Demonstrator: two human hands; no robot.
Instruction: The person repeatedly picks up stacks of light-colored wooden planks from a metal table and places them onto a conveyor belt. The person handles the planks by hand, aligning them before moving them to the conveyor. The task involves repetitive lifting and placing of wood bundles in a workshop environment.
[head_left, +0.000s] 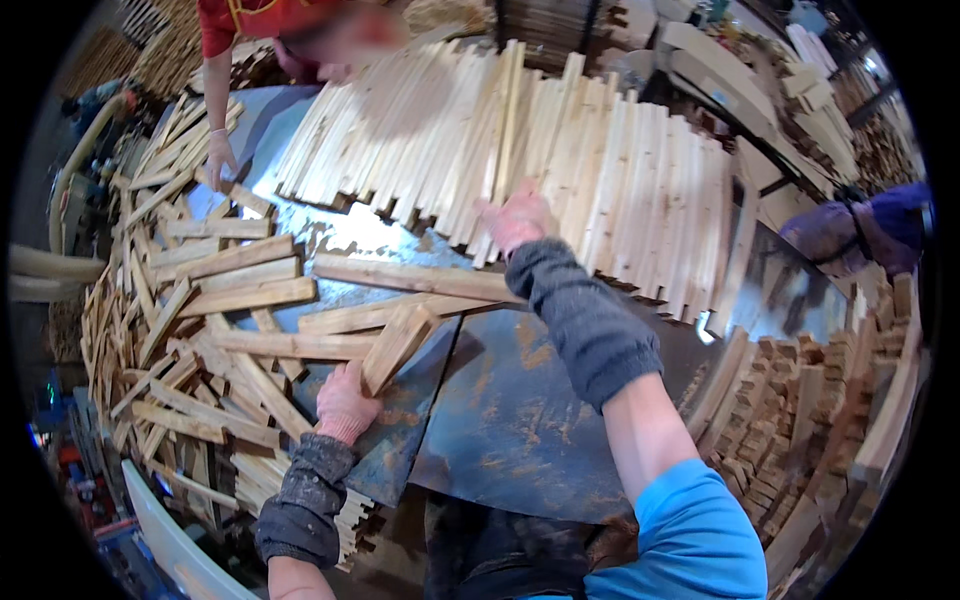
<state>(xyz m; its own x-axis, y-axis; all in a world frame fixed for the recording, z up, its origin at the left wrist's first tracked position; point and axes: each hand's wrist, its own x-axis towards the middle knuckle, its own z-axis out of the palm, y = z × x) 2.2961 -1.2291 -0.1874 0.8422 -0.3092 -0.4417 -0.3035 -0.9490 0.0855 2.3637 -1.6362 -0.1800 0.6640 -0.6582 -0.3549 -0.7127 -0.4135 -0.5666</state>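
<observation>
- Left hand point(349, 402), in a pale pinkish glove, left of centre in the lower half of the frame: fingers closed around the lower end of a short wood piece point(400, 348).
- That wood piece slanted up and to the right from the glove, its far end near two long boards point(410, 275) that lay across the middle of the frame.
- Right hand point(520, 217), similarly gloved, just above the centre of the frame: it touched the near edge of a broad row of slats point(650, 190). Whether its fingers gripped a slat or merely rested there, I could not tell.
- The slats lay side by side across the upper middle, pale, their near ends uneven.
- Loose pile point(225, 295) of wood pieces filled the left of the frame, criss-crossed at many angles.
- Worktop point(520, 420): dark blue-grey, brown-streaked, with a dark seam running down near the lower centre; light glared off it below the slats.
- Dark grey sleeve covers point(585, 320) wrapped both forearms; a bright blue sleeve point(695, 530) showed at lower right.
- Upper left: a co-worker in red point(265, 18) stood opposite, one gloved hand reaching down by the pile.
- Lower right: stacked wood point(785, 420), many cut ends showing.
</observation>
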